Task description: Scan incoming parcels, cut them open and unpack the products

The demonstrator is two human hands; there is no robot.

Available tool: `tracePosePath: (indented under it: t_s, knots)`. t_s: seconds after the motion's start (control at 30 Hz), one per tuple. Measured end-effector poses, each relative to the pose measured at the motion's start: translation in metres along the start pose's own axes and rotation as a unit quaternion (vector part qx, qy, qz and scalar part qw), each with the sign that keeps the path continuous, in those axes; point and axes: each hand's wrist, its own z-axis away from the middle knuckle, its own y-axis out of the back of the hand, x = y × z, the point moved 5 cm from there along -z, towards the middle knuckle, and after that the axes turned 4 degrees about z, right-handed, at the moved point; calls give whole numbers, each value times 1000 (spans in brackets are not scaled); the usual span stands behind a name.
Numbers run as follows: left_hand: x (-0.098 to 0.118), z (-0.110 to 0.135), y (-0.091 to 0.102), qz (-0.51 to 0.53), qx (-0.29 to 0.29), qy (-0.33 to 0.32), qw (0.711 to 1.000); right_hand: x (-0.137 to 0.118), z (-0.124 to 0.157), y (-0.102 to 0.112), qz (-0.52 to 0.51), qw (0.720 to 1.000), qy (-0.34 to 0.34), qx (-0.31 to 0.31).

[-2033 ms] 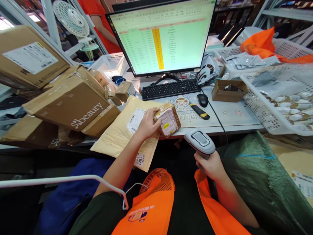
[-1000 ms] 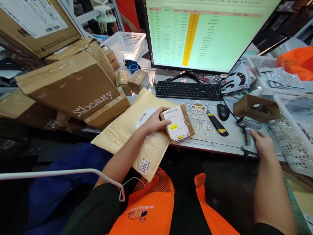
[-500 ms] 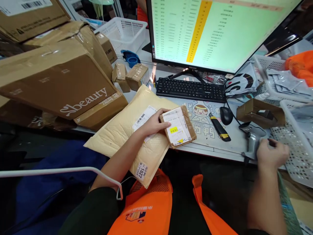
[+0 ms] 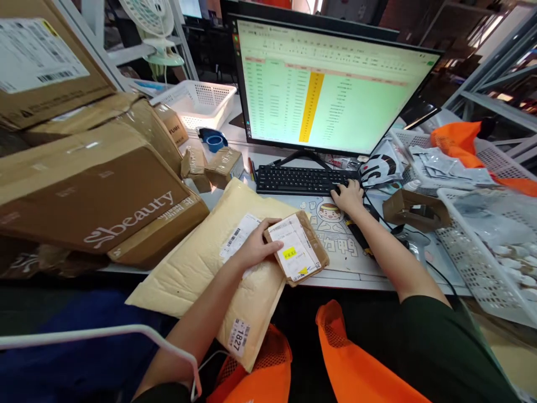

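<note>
Nearest me, the padded envelope (image 4: 197, 274) juts over the near edge of the bench (image 4: 373, 282), partly under my left forearm. My left hand (image 4: 258, 246) grips the small box (image 4: 300, 252) by its left side, thumb on the label, just as half a second ago. The box is tilted label-up at the bench's edge. Farther on, the scanner (image 4: 415, 243) lies right of my right forearm, which partly hides the cutter (image 4: 358, 235). My right hand (image 4: 349, 197), beside the scanner earlier, is now at the right end of the keyboard (image 4: 293, 179), fingers spread over the keys; the box lies nearer me and left of it. Behind stands the monitor (image 4: 335, 95), more of its screen showing than before.
</note>
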Motion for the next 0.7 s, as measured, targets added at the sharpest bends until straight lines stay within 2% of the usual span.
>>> tracePosePath:
  t_s: [0.3, 0.4, 0.47, 0.53, 0.6, 0.7]
  knots:
    - [-3, -2, 2, -5, -9, -11, 1000, -9, 21, -6, -7, 1000, 2, 2]
    - [-2, -4, 1, -1, -2, -6, 1000, -10, 22, 4, -31, 1000, 2, -2]
    - [1, -4, 0, -4, 6, -3, 1000, -5, 29, 18, -47, 999, 7, 27]
    - [6, -1, -1, -12, 18, -1, 1000, 9, 47, 33, -60, 997, 8, 49]
    - [13, 5, -4, -38, 32, -21, 999, 28, 78, 38, -70, 997, -5, 35]
    - [28, 17, -18, -125, 26, -123, 984, 55, 137, 31, -66, 997, -40, -8]
